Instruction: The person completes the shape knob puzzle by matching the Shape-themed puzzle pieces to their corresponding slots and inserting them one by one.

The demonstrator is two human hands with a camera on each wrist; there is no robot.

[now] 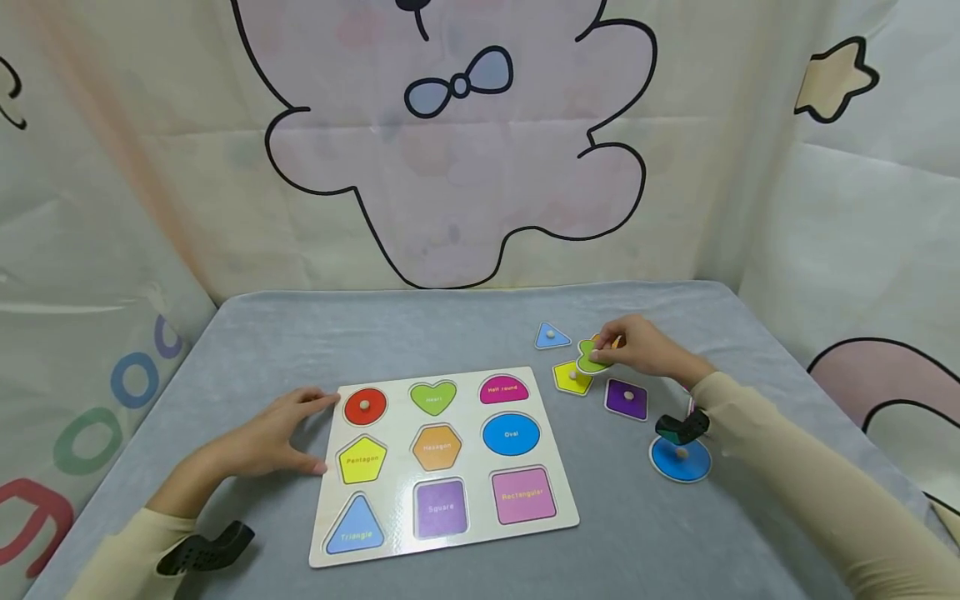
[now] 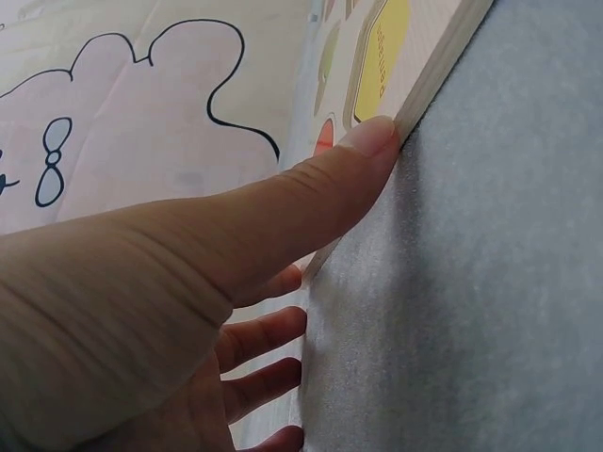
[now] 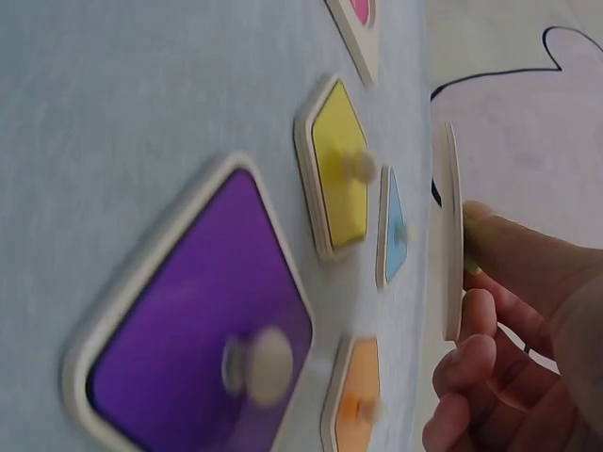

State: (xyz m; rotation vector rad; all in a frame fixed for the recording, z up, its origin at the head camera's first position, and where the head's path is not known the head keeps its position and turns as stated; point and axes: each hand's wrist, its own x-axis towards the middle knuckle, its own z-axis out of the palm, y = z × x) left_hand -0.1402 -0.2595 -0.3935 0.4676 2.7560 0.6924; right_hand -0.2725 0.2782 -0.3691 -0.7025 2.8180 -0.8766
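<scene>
A white shape puzzle board (image 1: 401,517) lies on the table, its red circle piece (image 1: 365,407) seated at the top left. My left hand (image 1: 277,437) touches the board's left edge with thumb and fingertips, fingers spread; the thumb (image 2: 311,202) rests on that edge in the left wrist view. In my right hand (image 1: 645,346), thumb and fingers pinch a green heart piece (image 1: 587,357) by its knob, above the other pieces. In the right wrist view the heart piece (image 3: 452,235) appears edge-on, off the table.
Around the right hand lie a blue triangle (image 1: 551,336), a yellow pentagon (image 1: 570,379), a purple square (image 1: 626,400) and an orange hexagon (image 3: 356,395). Nearer the right forearm lies a blue oval (image 1: 680,460). A printed curtain hangs behind the grey table.
</scene>
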